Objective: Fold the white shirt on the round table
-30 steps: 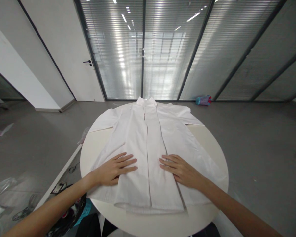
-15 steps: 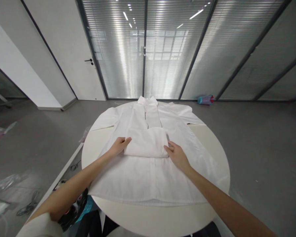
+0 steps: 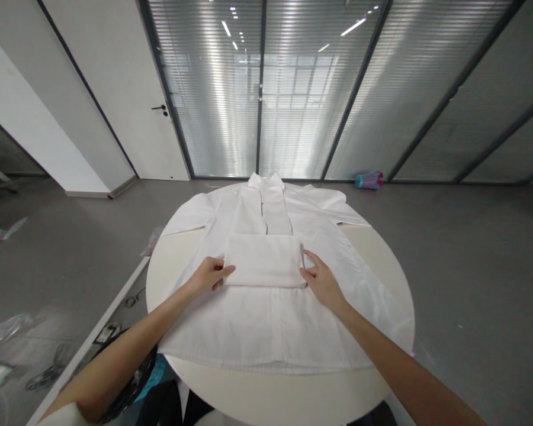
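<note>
shirt (image 3: 266, 322): white, spread flat on the round worktop (image 3: 288, 399), collar at the far side.
fold (image 3: 265, 260): a doubled panel of the shirt lying across its middle.
left hand (image 3: 211, 276): fingers curled at the fold's left edge, touching it; can't tell if it is pinched.
right hand (image 3: 322, 281): fingertips at the fold's right edge; grip can't be told either.
floor: a blue bottle (image 3: 368, 180) by the glass wall.
</note>
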### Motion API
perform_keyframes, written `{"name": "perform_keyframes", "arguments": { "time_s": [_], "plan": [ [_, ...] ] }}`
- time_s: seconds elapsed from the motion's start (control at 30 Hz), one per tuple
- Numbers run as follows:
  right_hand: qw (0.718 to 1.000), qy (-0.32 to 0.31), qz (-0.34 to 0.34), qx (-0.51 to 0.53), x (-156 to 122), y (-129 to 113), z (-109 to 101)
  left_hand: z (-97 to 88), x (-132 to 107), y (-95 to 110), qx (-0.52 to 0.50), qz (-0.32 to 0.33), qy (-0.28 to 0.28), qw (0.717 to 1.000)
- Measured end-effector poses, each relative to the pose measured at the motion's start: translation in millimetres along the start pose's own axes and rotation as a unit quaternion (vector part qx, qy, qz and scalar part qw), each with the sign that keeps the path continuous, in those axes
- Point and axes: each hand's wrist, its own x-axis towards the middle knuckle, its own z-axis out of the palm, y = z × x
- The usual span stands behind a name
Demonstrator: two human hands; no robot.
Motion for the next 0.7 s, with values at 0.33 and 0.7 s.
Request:
{"name": "perform_keyframes", "arguments": {
  "time_s": [0.33,0.7],
  "plan": [
    [1.000,-0.024,-0.003,-0.002,-3.2,-1.5,0.7,0.5,1.2,-11.1,0.003,0.011,0.008,1.000],
    [0.925,0.050,-0.265,-0.268,18.1,-45.7,-2.2,-10.7,9.5,45.3,0.317,0.214,0.211,0.899]
  ]
}}
